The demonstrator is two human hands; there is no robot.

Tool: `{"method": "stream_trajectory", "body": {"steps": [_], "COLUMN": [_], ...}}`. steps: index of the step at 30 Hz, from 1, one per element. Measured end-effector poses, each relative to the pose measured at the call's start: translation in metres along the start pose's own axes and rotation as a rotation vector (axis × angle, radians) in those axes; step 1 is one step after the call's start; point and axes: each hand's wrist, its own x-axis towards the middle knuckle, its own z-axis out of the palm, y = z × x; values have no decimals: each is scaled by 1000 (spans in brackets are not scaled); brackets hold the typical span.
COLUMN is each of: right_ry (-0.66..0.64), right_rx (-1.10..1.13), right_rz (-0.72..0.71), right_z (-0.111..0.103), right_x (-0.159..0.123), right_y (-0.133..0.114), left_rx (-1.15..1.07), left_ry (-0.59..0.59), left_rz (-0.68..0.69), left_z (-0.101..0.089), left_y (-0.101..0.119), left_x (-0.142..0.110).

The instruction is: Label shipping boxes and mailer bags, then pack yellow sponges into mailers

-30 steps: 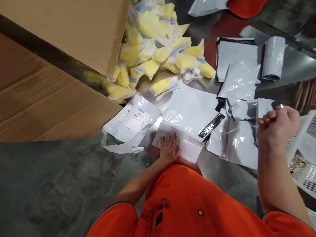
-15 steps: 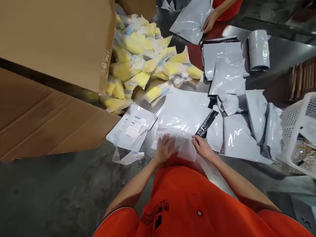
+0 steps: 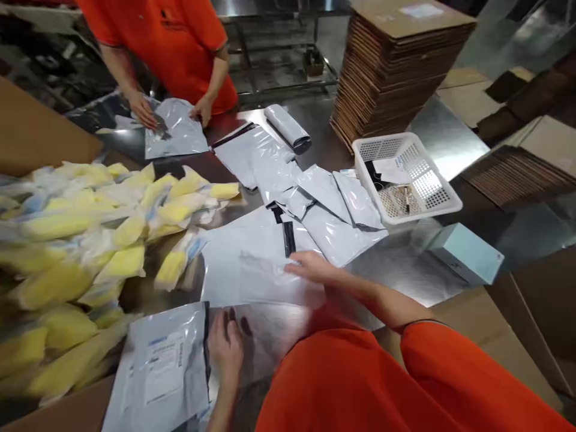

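My right hand (image 3: pixel 312 267) pinches the edge of a translucent plastic sheet (image 3: pixel 263 279) that lies over a large white poly mailer (image 3: pixel 220 252). A black strip (image 3: pixel 289 239) sits just beyond its fingertips. My left hand (image 3: pixel 226 348) rests on the metal table, fingers apart and slightly bent, nothing visible in it. Close to its left side lies a filled grey-white mailer with a printed label (image 3: pixel 164 366), its black edge near the fingers. Whether the sheet is part of the mailer I cannot tell.
Yellow items in clear wraps (image 3: pixel 126 240) are heaped at left. More white mailers (image 3: pixel 333 204), a white basket (image 3: pixel 405 177), a pale blue box (image 3: pixel 468 255) and stacked flat cardboard (image 3: pixel 391 72) stand at right. Across the table a co-worker's hands (image 3: pixel 144 111) handle a mailer (image 3: pixel 175 129).
My view has swung right, bringing the basket, blue box and cardboard stack into fuller view. My left hand has left the sheet and moved beside the labelled mailer; my right hand stays on the sheet's edge.
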Motion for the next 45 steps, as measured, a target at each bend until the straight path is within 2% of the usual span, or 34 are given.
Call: {"method": "stream_trajectory", "body": {"steps": [3, 4, 6, 8, 10, 12, 13, 15, 17, 19, 21, 24, 27, 32, 36, 40, 42, 43, 45], "right_ry": [277, 343, 395, 520, 768, 947, 965, 892, 751, 598, 416, 188, 118, 138, 116, 98, 114, 138, 226], "right_rx": [100, 118, 81, -16, -89, -90, -80, -76, -67, -57, -93, -205, -255, -295, -280, -261, -222, -169, -48], "right_rz": [118, 174, 269, 294, 297, 373, 453, 628, 714, 657, 534, 376, 296, 193, 102, 69, 71, 88, 155], "right_z": [-73, -96, -135, -160, -169, -162, -152, -119, -75, -29, 10, 38, 37, 29, 44, 53, 42, 30, -12], "right_x": [-15, -19, -31, -52, -87, -130, -153, -190, -212, -214, -205, -185, -174, -160, -140, -127, -127, -129, -133], "right_y": [31, 44, 73, 104, 137, 171, 188, 216, 232, 232, 221, 202, 194, 184, 172, 169, 171, 173, 181], "left_rx": [-15, -19, -25, -30, -37, -38, -33, -15, 7, 32, 53, 59, 83, 118, 140, 163, 162, 159, 152], "left_ry": [-38, -74, -170, -272, -346, -382, -398, -428, -460, -490, -527, -586, -614, -613, -573, -539, -520, -511, -501], "left_rz": [24, 50, 99, 143, 192, 232, 244, 260, 283, 307, 323, 332, 279, 273, 289, 281, 266, 255, 244], "left_z": [4, 8, 22, 36, 46, 52, 53, 54, 54, 54, 54, 55, 57, 66, 70, 74, 76, 78, 81], "left_y": [21, 30, 46, 60, 70, 76, 78, 82, 88, 96, 105, 115, 113, 100, 101, 102, 98, 96, 92], "left_x": [10, 13, 17, 15, 9, 0, -6, -16, -24, -29, -32, -34, -35, -36, -36, -32, -31, -30, -32]}}
